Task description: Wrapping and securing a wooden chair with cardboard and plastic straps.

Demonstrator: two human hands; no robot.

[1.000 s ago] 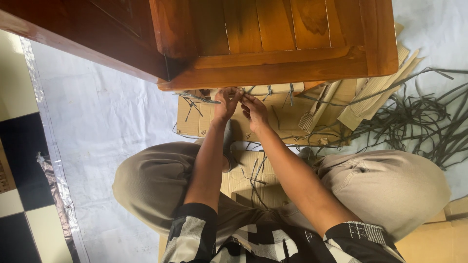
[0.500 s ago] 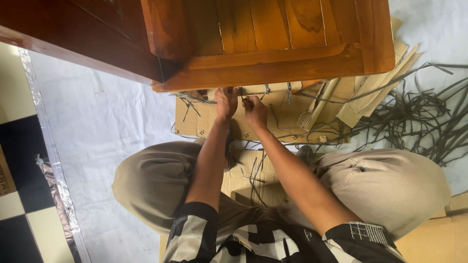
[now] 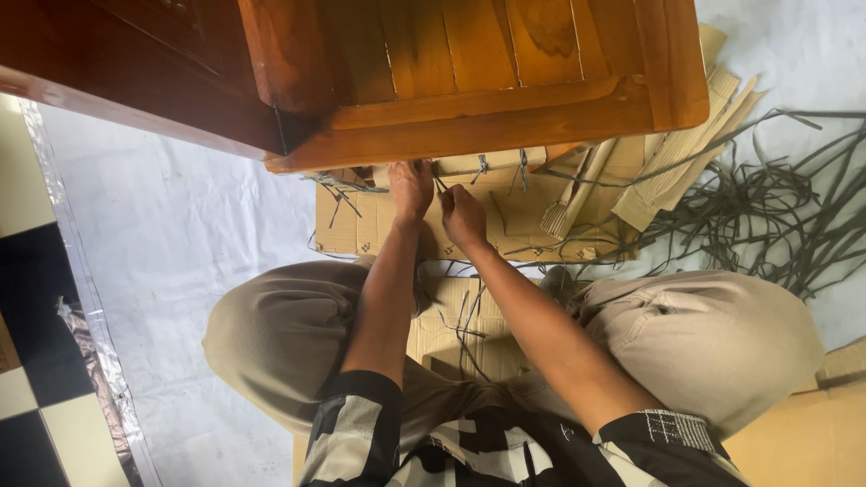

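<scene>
Pinching one dark strap [image 3: 439,185] between both hands, left hand [image 3: 411,191] and right hand [image 3: 463,216] needed steady tension against the cardboard [image 3: 505,203].

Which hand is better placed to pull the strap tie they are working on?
Probably the right hand: its fingertips pinch the dark strap tie on the cardboard-wrapped bar. The left hand seems to brace the bar beside it.

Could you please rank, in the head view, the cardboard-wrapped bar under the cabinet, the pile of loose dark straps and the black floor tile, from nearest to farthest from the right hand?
1. cardboard-wrapped bar: just above the right hand, under the wooden cabinet.
2. pile of loose dark straps: far right.
3. black floor tile: far left.
</scene>
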